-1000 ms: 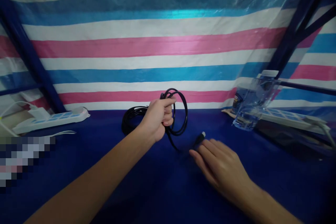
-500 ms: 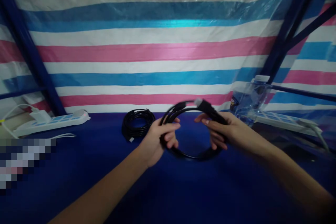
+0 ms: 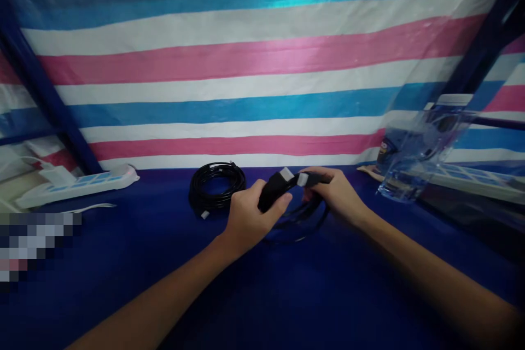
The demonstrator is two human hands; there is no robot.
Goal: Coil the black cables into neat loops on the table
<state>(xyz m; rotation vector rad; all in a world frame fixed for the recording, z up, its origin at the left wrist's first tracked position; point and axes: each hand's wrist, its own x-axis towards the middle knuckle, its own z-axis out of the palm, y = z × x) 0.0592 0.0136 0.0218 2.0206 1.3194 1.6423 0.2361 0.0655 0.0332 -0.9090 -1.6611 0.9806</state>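
Near the table's middle, the left hand is closed round one plug of a black cable, and the right hand pinches the other plug. The plugs lie end to end, tips almost touching, with the cable's loops hanging just below both hands. A second coil lies to the left.

Dim foreground, glare on the striped tarp — edges warped, corners dark.
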